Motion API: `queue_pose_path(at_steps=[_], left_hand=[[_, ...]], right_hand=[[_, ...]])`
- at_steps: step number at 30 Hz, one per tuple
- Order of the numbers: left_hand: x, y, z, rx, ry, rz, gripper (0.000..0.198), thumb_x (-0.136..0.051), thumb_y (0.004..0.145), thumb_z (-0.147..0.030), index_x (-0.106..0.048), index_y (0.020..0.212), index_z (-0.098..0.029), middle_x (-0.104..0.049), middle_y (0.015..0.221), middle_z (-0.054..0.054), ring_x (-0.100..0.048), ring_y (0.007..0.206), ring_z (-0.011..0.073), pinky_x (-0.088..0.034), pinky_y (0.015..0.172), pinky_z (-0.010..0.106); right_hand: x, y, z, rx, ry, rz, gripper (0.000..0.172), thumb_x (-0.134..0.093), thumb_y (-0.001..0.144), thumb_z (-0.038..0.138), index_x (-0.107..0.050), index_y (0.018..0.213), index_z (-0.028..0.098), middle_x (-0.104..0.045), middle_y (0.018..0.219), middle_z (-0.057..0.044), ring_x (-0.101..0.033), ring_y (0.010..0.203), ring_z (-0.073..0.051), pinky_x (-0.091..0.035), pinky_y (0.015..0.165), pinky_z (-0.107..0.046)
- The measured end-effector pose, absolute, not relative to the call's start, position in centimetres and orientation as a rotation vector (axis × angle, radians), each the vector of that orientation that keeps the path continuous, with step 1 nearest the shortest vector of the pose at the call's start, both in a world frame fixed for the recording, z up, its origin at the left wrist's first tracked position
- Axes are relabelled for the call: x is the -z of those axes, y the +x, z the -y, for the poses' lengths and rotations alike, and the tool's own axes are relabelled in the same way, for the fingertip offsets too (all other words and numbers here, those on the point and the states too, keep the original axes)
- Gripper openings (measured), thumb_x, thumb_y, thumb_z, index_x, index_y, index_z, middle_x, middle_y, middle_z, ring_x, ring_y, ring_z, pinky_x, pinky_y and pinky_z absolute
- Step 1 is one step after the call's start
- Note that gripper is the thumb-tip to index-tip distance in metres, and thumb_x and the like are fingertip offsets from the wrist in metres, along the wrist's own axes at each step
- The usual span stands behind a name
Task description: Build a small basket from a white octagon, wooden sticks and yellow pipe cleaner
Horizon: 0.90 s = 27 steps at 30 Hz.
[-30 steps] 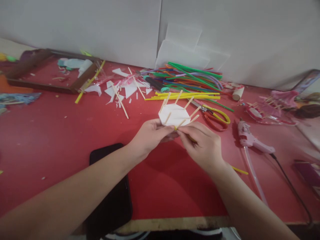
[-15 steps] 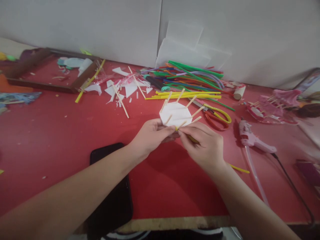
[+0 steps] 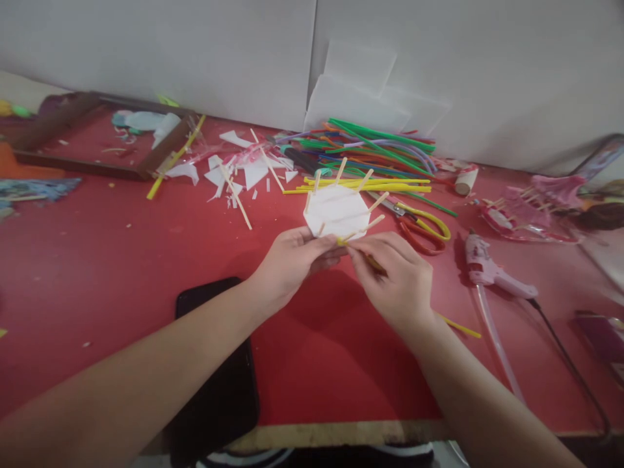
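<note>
A white many-sided base (image 3: pixel 336 211) with several short wooden sticks standing round its rim is held above the red table. My left hand (image 3: pixel 297 260) is closed on its near left edge, thumb on top. At the near rim, my right hand (image 3: pixel 392 270) pinches a yellow pipe cleaner (image 3: pixel 461 326), whose tail passes under the hand and shows again beyond the wrist. A bit of yellow sits between the two hands, by the foot of a stick. The fingertips partly hide that spot.
Behind lie yellow pipe cleaners (image 3: pixel 370 186), a multicoloured pile (image 3: pixel 370 146) and scissors (image 3: pixel 419 224). White scraps (image 3: pixel 253 174) and a brown frame (image 3: pixel 82 166) are to the left. A glue gun (image 3: pixel 492 266) lies right; a black phone (image 3: pixel 219 377) is under my left forearm.
The white base has shifted slightly left and up, tilting a little with its sticks. Both hands have moved a little with it, keeping their grips.
</note>
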<state>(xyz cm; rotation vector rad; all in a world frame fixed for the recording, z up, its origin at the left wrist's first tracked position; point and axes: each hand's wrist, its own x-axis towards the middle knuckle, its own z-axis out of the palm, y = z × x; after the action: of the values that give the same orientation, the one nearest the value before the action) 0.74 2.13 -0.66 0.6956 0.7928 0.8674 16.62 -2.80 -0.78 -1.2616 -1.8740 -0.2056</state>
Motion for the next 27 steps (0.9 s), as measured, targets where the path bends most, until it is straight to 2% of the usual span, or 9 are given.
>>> queue_pose_path(at_steps=[4, 11, 18, 24, 27], left_hand=[[0.7, 0.8, -2.0, -0.836, 0.688, -0.812, 0.007, -0.073, 0.083, -0.017, -0.074, 0.084, -0.01, -0.077, 0.08, 0.008, -0.072, 0.072, 0.0136, -0.056, 0.079, 0.028], [0.8, 0.8, -2.0, -0.809, 0.693, -0.753, 0.01, -0.079, 0.077, -0.018, -0.07, 0.076, -0.012, -0.075, 0.076, 0.005, -0.07, 0.07, 0.0128, -0.055, 0.079, 0.028], [0.7, 0.9, -2.1, -0.829, 0.669, -0.798, 0.009, -0.076, 0.078, -0.018, -0.072, 0.075, -0.012, -0.075, 0.075, 0.006, -0.07, 0.069, 0.0127, -0.055, 0.075, 0.025], [0.6, 0.8, -2.0, -0.825, 0.682, -0.81, 0.003, -0.072, 0.082, -0.011, -0.075, 0.083, -0.01, -0.077, 0.081, 0.007, -0.072, 0.075, 0.0131, -0.057, 0.083, 0.027], [0.6, 0.6, -2.0, -0.777, 0.688, -0.815, 0.009, -0.067, 0.086, -0.011, -0.075, 0.087, -0.008, -0.078, 0.084, 0.009, -0.072, 0.075, 0.013, -0.058, 0.082, 0.025]], right_hand=[[0.8, 16.6, 2.9, 0.277, -1.232, 1.905, 0.016, -0.061, 0.087, 0.006, -0.071, 0.09, 0.018, -0.073, 0.079, -0.004, -0.07, 0.073, -0.013, -0.056, 0.068, -0.022], [0.9, 15.9, 3.5, 0.201, -1.208, 1.935, 0.011, -0.063, 0.087, 0.009, -0.068, 0.09, 0.019, -0.076, 0.083, -0.005, -0.072, 0.075, -0.014, -0.057, 0.068, -0.022], [1.2, 15.6, 3.6, 0.087, -1.284, 1.888, 0.011, -0.061, 0.089, 0.012, -0.07, 0.091, 0.018, -0.074, 0.076, -0.003, -0.068, 0.064, -0.012, -0.054, 0.057, -0.02], [1.3, 16.8, 3.2, 0.022, -1.311, 1.907, 0.018, -0.054, 0.092, 0.01, -0.069, 0.097, 0.019, -0.074, 0.09, -0.006, -0.07, 0.082, -0.015, -0.055, 0.071, -0.025], [1.2, 17.2, 3.1, 0.014, -1.305, 1.951, 0.023, -0.05, 0.093, 0.009, -0.068, 0.101, 0.02, -0.071, 0.09, -0.006, -0.068, 0.084, -0.016, -0.054, 0.07, -0.026]])
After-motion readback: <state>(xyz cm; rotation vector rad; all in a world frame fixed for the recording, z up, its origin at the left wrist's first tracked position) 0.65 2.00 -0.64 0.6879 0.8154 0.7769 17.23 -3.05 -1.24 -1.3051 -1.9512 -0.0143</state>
